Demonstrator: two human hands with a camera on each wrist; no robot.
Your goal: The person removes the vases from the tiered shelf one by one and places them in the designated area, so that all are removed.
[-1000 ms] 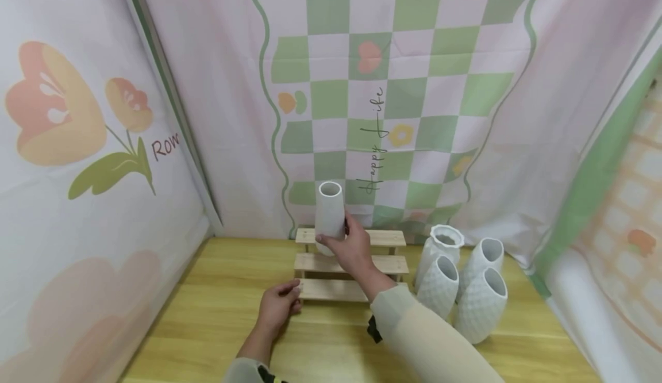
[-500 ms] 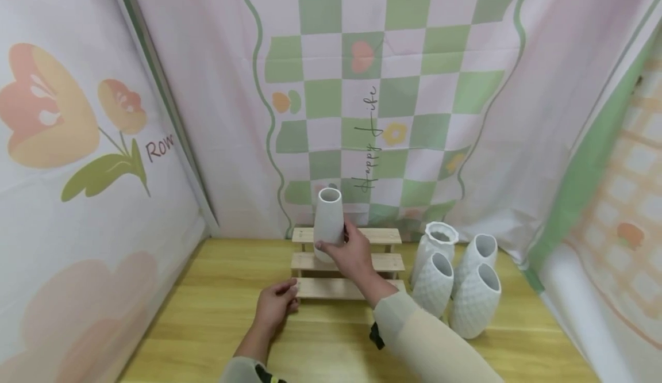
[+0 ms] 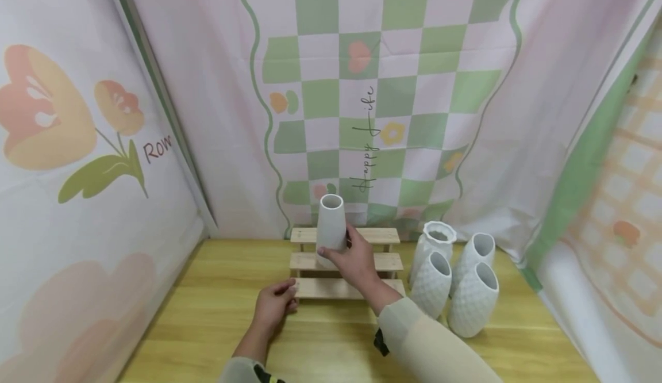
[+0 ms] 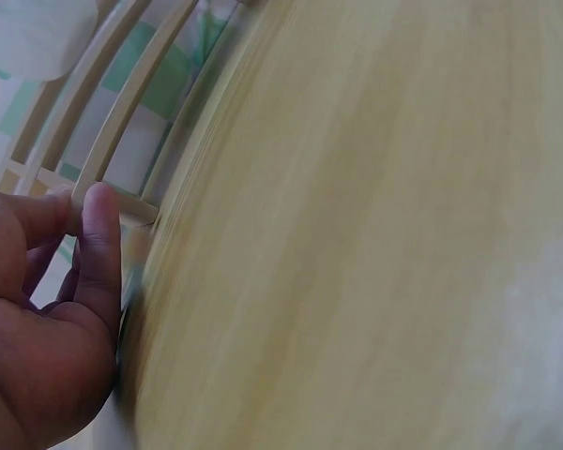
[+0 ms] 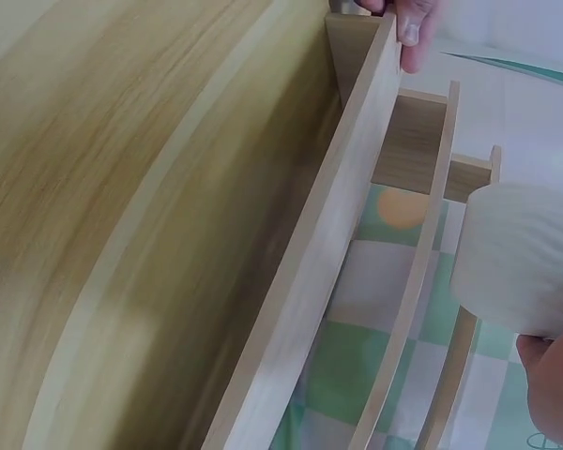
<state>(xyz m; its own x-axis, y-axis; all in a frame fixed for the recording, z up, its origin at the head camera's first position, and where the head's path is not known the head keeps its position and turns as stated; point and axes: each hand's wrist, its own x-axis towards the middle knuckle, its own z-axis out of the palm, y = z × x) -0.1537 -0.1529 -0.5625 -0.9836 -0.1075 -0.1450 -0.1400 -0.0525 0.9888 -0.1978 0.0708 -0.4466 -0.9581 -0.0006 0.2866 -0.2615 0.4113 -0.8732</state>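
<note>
A slim white vase (image 3: 331, 228) stands upright in my right hand (image 3: 354, 258), thumb across its front and fingers behind its right side. Its base is over the middle step of a small three-step wooden stand (image 3: 331, 288); whether it touches the wood I cannot tell. In the right wrist view the lower part of the vase (image 5: 521, 258) appears beside the slats, with part of my right hand (image 5: 555, 389) below it. My left hand (image 3: 274, 303) pinches the left end of the stand's lowest step, thumb and finger (image 4: 99, 234) on either side of the slat (image 4: 127, 103).
Several white vases are grouped right of the stand: one with a ruffled rim (image 3: 433, 251), others diamond-textured, such as the front one (image 3: 473, 305). The wooden tabletop (image 3: 207, 314) meets a printed checkered cloth (image 3: 372, 107) behind the stand. Another cloth hangs at left.
My right hand has lowered the vase a little toward the middle step. The left hand keeps its place on the lowest step. The head view has shifted slightly.
</note>
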